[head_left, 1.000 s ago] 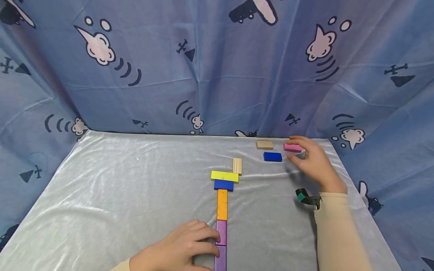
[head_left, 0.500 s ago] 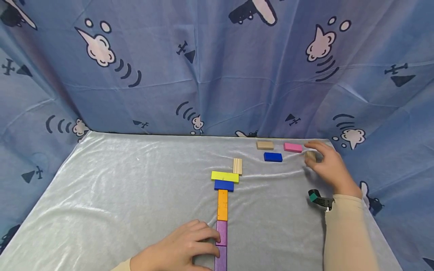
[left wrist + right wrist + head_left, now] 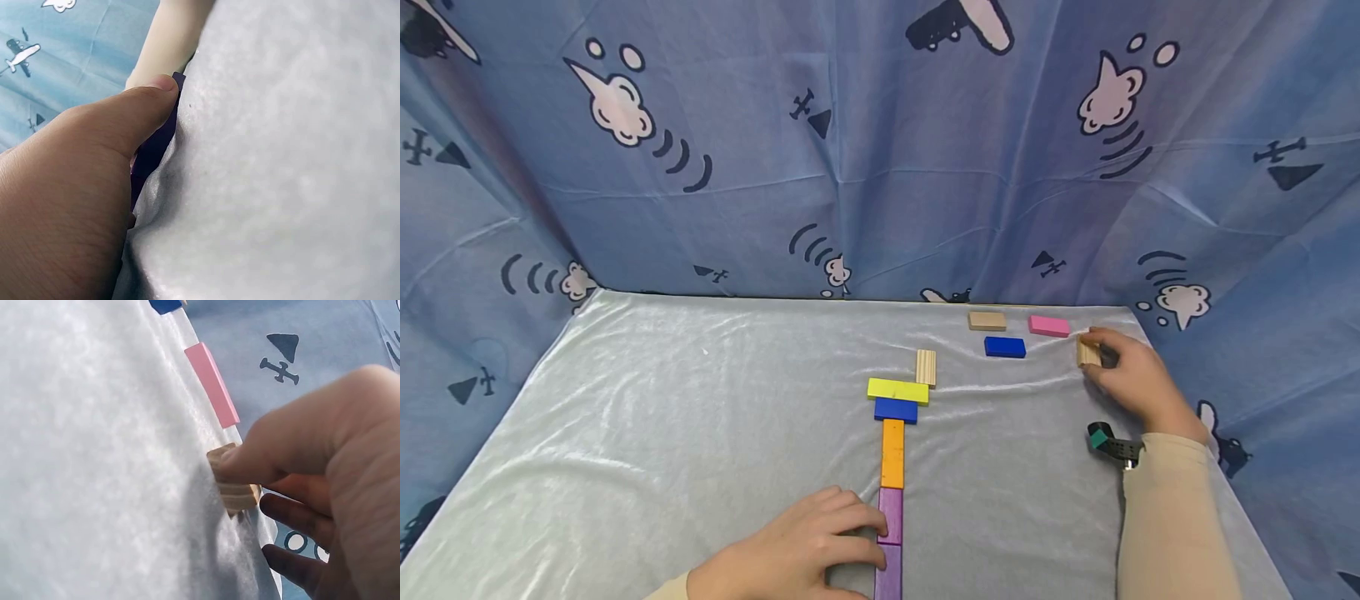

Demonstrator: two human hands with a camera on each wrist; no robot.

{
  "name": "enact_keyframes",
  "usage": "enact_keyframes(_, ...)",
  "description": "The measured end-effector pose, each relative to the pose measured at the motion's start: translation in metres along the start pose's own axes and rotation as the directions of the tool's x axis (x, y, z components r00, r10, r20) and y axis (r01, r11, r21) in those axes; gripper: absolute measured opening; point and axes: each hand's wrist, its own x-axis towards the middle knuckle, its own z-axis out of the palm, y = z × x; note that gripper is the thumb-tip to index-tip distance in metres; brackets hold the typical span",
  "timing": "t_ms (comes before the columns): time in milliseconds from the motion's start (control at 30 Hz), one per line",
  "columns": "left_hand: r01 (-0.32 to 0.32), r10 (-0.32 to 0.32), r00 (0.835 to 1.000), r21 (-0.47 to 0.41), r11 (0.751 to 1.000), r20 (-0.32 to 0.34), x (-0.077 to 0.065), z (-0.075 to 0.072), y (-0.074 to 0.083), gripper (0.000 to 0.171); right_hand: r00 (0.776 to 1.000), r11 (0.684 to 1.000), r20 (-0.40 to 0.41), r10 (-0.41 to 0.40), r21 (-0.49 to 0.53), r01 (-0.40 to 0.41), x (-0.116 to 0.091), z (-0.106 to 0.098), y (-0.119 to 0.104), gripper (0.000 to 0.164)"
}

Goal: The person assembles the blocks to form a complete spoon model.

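Note:
At the table's far right corner, my right hand [image 3: 1131, 375] pinches a plain wooden block [image 3: 1088, 351] between thumb and fingers. In the right wrist view the thumb lies on the face of this wooden block [image 3: 232, 481]. A pink block [image 3: 1048, 326] lies just left of it, with a blue block [image 3: 1004, 347] and a tan block [image 3: 987, 321] farther left. My left hand [image 3: 808, 546] rests its fingertips on the left side of two purple blocks [image 3: 891, 512] set end to end. In the left wrist view its thumb touches the dark purple block [image 3: 156, 147].
Beyond the purple blocks the line continues with an orange block [image 3: 892, 454], a crosswise blue block [image 3: 896, 410], a yellow block [image 3: 898, 391] and a striped wooden block [image 3: 926, 367]. A grey-white cloth [image 3: 700, 433] covers the table. Blue patterned curtains [image 3: 880, 167] hang behind it.
My right hand has moved right, from the pink block to the wooden block, and its fingers have come together on it. The left hand has stayed in place.

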Motion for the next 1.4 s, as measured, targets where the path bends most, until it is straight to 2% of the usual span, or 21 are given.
enact_keyframes(633, -0.008, 0.008, 1.000, 0.011, 1.000, 0.002, 0.002, -0.002, 0.000, 0.029, 0.999, 0.999, -0.008, 0.044, -0.009, -0.044, -0.004, 0.000, 0.000, 0.049)
enact_keyframes(800, -0.013, 0.013, 1.000, 0.017, 1.000, -0.003, 0.001, -0.001, 0.000, 0.030, 0.999, 1.000, -0.031, 0.030, 0.001, -0.030, -0.002, 0.000, -0.002, 0.049)
enact_keyframes(1100, -0.013, 0.013, 1.000, 0.017, 1.000, -0.004, 0.000, 0.000, 0.000, 0.029, 0.999, 1.000, -0.030, -0.010, -0.005, 0.010, 0.003, -0.006, -0.024, 0.049)
enact_keyframes(1400, -0.022, 0.022, 1.000, 0.025, 0.999, -0.005, 0.000, 0.000, -0.001, 0.031, 0.990, 0.995, -0.097, -0.100, -0.034, 0.097, 0.005, -0.012, -0.053, 0.043)
